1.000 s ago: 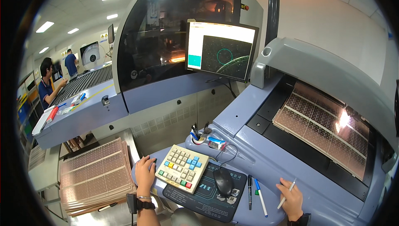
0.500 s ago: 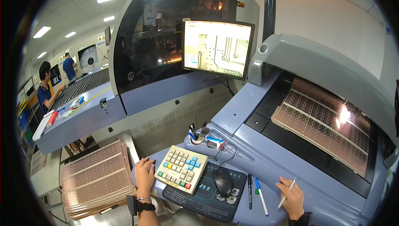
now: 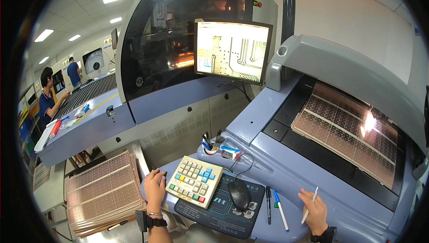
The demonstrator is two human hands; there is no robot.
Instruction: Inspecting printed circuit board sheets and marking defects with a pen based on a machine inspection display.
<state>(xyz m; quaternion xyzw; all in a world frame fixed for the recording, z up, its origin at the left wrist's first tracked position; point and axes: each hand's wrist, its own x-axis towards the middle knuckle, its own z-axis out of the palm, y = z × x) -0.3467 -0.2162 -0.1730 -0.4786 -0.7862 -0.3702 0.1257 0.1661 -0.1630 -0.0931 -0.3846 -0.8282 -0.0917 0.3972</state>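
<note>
My left hand [image 3: 155, 188] rests at the left edge of a beige keypad [image 3: 194, 181] with coloured keys, fingers touching its side. My right hand [image 3: 315, 210] lies on the blue-grey machine ledge and holds a thin white pen [image 3: 309, 205] pointing up toward a copper circuit panel [image 3: 348, 129] lying in the machine's dark bed. A black mouse [image 3: 239, 194] sits on a dark mat [image 3: 223, 209] between my hands. The monitor [image 3: 232, 50] above shows an enlarged yellow view of circuit tracks.
A stack of copper panels [image 3: 103, 192] sits at lower left. Two pens [image 3: 275, 202] lie beside the mat, and a pen cup [image 3: 209, 147] stands behind the keypad. Two people [image 3: 47, 97] work at another machine far left.
The monitor picture switched from a dark round pattern to an enlarged yellow view of tracks. My hands have stayed in place.
</note>
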